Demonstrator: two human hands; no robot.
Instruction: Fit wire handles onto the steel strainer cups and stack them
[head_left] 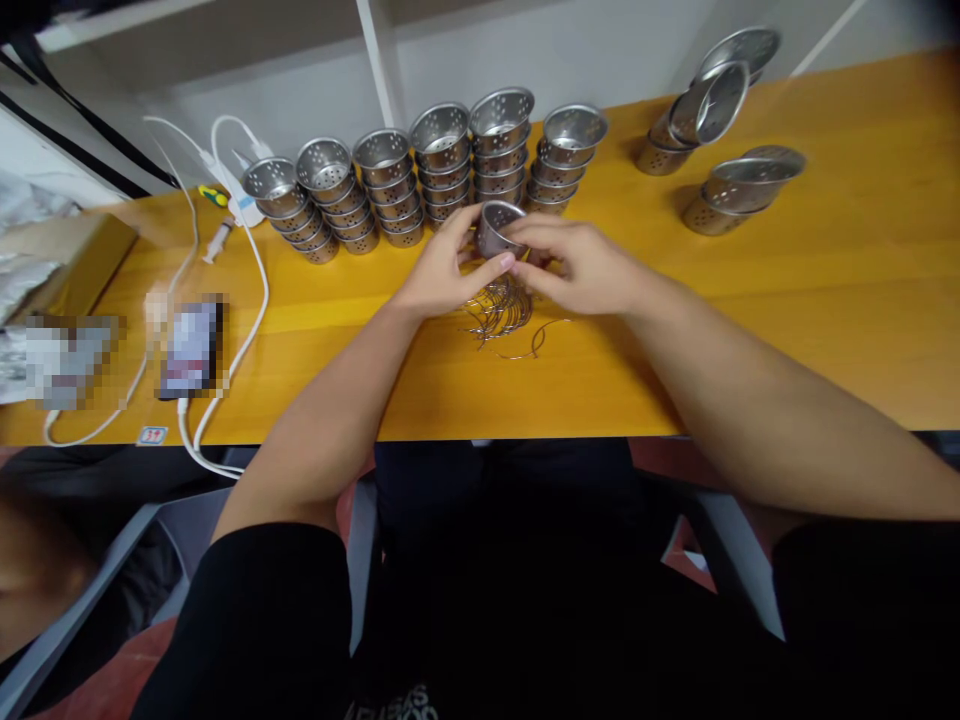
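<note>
Between my hands is a small perforated metal cup (496, 238), its mouth tilted up. My left hand (448, 262) wraps its left side, thumb across the front. My right hand (574, 262) is at the cup's right rim, fingers bent in a pinch; what they grip, perhaps the rim or a thin wire, is too small to make out. Just below the cup, a pile of thin curved metal wires (501, 308) lies on the table, with a loose wire (538, 342) in front of it. Behind my hands stand several stacks of similar perforated cups (441, 150).
More cups lean in tilted stacks (709, 110) at the back right of the yellow table (840, 330). At left are a phone (192, 348), white cables (262, 285), a syringe (218, 242) and a cardboard box (97, 260). Another person's arm (41, 560) shows at lower left.
</note>
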